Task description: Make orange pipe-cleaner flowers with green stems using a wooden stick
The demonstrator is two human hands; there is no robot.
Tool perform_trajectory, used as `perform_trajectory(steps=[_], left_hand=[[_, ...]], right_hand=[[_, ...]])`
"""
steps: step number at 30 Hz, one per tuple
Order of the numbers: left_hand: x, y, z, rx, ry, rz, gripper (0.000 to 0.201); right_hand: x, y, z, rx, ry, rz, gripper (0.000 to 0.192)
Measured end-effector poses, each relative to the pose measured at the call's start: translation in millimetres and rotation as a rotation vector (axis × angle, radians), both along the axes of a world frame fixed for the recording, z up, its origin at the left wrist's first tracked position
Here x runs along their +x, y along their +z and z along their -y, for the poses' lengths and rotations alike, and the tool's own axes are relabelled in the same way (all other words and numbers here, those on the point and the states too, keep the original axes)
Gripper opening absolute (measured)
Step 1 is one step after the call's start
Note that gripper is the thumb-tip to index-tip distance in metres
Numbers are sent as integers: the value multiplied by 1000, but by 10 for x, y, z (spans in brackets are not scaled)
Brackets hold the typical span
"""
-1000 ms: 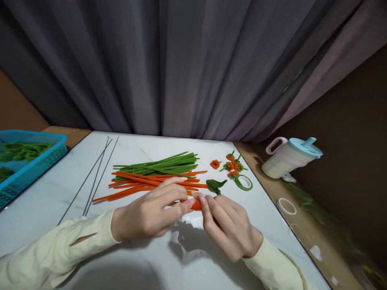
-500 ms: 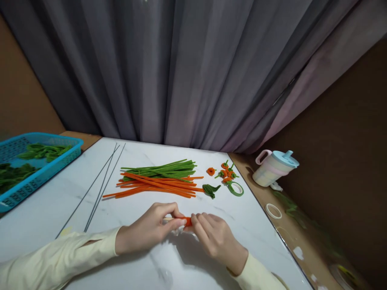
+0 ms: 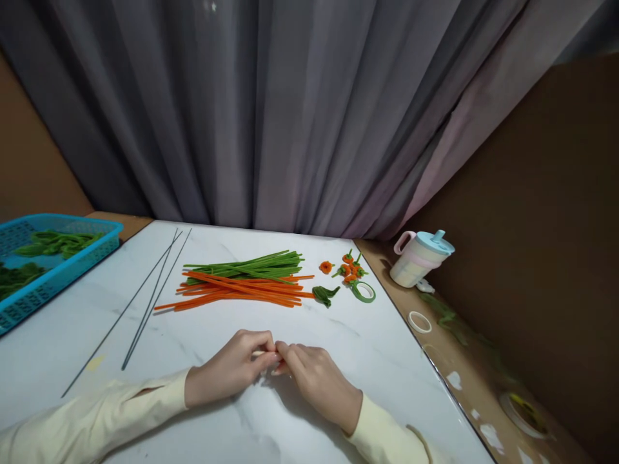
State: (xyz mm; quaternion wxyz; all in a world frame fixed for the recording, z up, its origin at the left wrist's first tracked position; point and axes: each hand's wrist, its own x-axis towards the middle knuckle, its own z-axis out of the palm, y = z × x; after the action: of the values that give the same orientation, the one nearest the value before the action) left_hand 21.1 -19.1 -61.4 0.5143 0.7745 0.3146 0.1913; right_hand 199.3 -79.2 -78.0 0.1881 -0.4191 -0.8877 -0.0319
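My left hand (image 3: 225, 367) is closed in a pinch on a thin pale stick (image 3: 258, 353), whose end shows between thumb and forefinger. Against it, my right hand (image 3: 322, 383) has its fingers closed around the stick's other end, where the orange pipe cleaner is almost wholly covered by the fingertips. Beyond the hands lie a bundle of orange pipe cleaners (image 3: 242, 295) and a bundle of green pipe cleaners (image 3: 261, 265). To their right are a green leaf-shaped piece (image 3: 325, 296), a single orange flower (image 3: 326, 267) and several orange pieces with green stems (image 3: 349, 269).
A roll of green tape (image 3: 358, 296) lies by the small orange pieces. Thin dark wires (image 3: 145, 312) stretch across the left of the white tabletop (image 3: 213, 444). A blue basket (image 3: 97, 258) holds green leaves. At the right stand a lidded cup (image 3: 418, 261) and a white ring (image 3: 420, 322).
My right hand has moved left, up against my left hand, and now covers the orange piece that showed between them. The whole view has shifted slightly.
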Motion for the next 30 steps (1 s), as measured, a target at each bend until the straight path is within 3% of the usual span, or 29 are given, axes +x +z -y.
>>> perform_trajectory(steps=[6,10,13,15,17,19,24,27,30], left_hand=[[-30,-50,-33,5,-18,-27,23],[-54,-111,-118,289,-75,-94,25],[-82,-162,-236,521,-158,-144,27],[-111,-191,-321,609,-193,-170,28],[-145,-214,-395,698,-214,-186,29],[-175,-231,-450,800,-220,-198,30],[-214,-239,-526,1066,-256,-290,37],[-231,-196,-560,1133,-313,-360,43],[-234,-96,-605,1090,-365,-434,48]], right_hand=[[23,-5,-12,-155,21,-107,33],[57,-1,-47,-145,3,-76,41],[270,105,-234,-95,-52,20,24],[524,227,-481,-105,-248,40,19],[814,345,-792,-113,-521,114,28],[1067,405,-1098,-112,-600,146,35],[1280,226,-1546,-152,-596,242,53],[1233,62,-1630,-168,-575,257,38],[1221,31,-1663,-173,-553,218,27]])
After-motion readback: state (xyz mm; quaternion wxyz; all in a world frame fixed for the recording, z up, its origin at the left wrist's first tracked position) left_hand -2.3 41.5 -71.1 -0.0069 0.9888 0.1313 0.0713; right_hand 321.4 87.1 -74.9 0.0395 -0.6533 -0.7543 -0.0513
